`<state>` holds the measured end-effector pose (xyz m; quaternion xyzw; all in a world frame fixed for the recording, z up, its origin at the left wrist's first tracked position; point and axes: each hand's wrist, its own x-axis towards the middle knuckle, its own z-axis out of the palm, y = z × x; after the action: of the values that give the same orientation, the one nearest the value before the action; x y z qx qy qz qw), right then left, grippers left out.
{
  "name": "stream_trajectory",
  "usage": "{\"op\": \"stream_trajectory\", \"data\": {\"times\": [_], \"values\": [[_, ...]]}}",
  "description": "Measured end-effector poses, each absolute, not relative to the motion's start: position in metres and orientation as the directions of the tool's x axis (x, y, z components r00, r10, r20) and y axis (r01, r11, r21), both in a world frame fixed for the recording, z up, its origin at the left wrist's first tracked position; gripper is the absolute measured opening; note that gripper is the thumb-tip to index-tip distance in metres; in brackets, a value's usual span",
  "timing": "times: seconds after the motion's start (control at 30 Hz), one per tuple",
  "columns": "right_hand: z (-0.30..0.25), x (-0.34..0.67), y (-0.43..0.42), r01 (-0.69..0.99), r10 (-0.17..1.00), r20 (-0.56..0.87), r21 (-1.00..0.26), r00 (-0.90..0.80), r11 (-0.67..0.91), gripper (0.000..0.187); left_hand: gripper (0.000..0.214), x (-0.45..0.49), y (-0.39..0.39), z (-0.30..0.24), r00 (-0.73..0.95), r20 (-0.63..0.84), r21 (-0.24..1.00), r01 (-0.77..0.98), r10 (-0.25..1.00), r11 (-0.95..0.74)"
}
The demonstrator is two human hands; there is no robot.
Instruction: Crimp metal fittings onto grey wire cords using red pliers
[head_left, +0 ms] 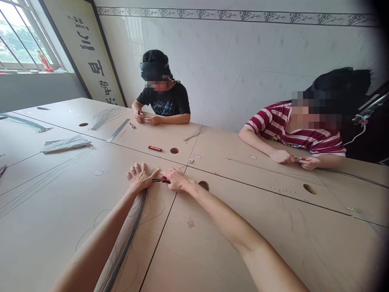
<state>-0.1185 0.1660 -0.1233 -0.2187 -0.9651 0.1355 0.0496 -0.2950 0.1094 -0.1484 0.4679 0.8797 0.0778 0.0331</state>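
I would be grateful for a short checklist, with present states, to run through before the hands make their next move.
1. Pliers held in the right hand: ok, the red handles show at its fingers.
2. Left hand at the upper end of the strand bundle: ok, it is palm down there, thumb beside the pliers' tips.
3. Strands gathered neatly: not ok, several curl out from the bundle.
4. Pliers' tips closed on something: cannot tell, too small to make out.
5. Small pale pieces beyond the left thumb all free of tangles: cannot tell.
6. Other people's hands apart from this work: ok, they are farther across the table.
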Motion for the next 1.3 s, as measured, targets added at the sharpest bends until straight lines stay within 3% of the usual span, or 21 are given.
{"op": "stream_trajectory", "data": {"times": [0.17,0.33,0.53,0.93,1.3], "values": [[-0.126,-0.101,0.171,0.418,0.463,0.041,-0.366,-0.885,0.831,0.033,0.091,-0.295,0.109,-0.149,-0.561,0.045,0.174,0.819,0.826,0.547],[-0.129,-0.092,0.182,0.512,0.606,0.072,-0.463,-0.792,0.724,0.025,0.091,-0.296,0.111,-0.15,-0.557,0.053,0.179,0.822,0.829,0.541],[-0.128,-0.114,0.188,0.635,0.725,0.03,-0.457,-0.689,0.623,0.031,0.093,-0.298,0.113,-0.152,-0.557,0.052,0.181,0.822,0.829,0.54],[-0.12,-0.142,0.184,0.684,0.713,-0.086,-0.382,-0.696,0.621,0.031,0.092,-0.298,0.113,-0.153,-0.551,0.048,0.178,0.825,0.833,0.536],[-0.114,-0.133,0.185,0.687,0.716,-0.129,-0.438,-0.686,0.58,0.033,0.094,-0.298,0.112,-0.153,-0.551,0.059,0.18,0.826,0.832,0.534]]}}
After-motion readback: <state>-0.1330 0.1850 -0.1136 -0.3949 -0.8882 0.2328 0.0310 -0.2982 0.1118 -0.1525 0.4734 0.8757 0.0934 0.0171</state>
